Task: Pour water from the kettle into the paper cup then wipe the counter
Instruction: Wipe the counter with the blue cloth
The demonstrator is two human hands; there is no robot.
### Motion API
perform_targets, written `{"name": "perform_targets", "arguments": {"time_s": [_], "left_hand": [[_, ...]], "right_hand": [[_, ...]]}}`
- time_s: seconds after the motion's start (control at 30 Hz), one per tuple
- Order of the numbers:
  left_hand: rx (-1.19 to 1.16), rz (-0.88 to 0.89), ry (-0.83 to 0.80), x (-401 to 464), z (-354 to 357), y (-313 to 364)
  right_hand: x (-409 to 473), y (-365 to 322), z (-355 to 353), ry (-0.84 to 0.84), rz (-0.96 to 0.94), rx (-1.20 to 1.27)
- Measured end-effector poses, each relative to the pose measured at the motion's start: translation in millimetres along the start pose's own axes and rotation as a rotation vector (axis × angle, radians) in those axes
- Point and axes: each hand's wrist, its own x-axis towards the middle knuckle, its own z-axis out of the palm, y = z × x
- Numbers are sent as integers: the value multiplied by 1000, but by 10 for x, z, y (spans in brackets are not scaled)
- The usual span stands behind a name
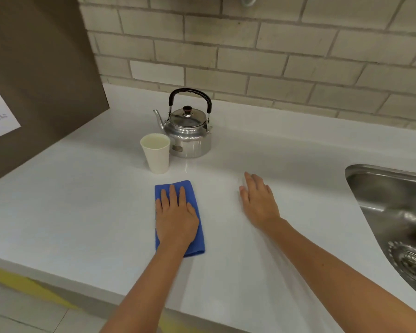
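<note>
Left hand flat on a folded blue cloth, right hand flat on the bare white counter.

The left hand [175, 217] lies palm-down, fingers extended, pressing the folded blue cloth [194, 239] onto the glossy white counter [82, 200] — gripping nothing. The right hand [258, 200] rests open and empty, well to the cloth's right. Behind the cloth stands the white paper cup [157, 155], filled with liquid, just beside the shiny metal kettle with a black handle [190, 133] — its lid on. A stainless steel sink [382, 193] sits at the right edge.
</note>
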Motion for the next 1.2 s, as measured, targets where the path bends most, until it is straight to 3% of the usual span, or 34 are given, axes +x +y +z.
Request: {"name": "perform_targets", "arguments": {"time_s": [0.13,0.33,0.43,0.57,0.83,0.93,1.1,1.2], "left_hand": [[-3,21,-24,500,-56,359],[-56,229,-61,694,187,1182],[-93,328,-48,423,328,1129],[-50,264,-27,779,258,986],[-61,397,-163,1171,349,1674],[-80,357,-77,1070,290,1343],[-67,166,8,751,159,626],[-6,57,-5,627,137,444]], "right_hand": [[-12,60,-5,21,-33,40],[33,212,-68,163,118,559],[34,260,-89,186,168,559],[3,268,-64,106,125,518],[21,321,-57,215,114,682],[43,280,-29,173,109,572],[83,164,48,46,47,-23],[59,146,56,-9,60,-135]]}}
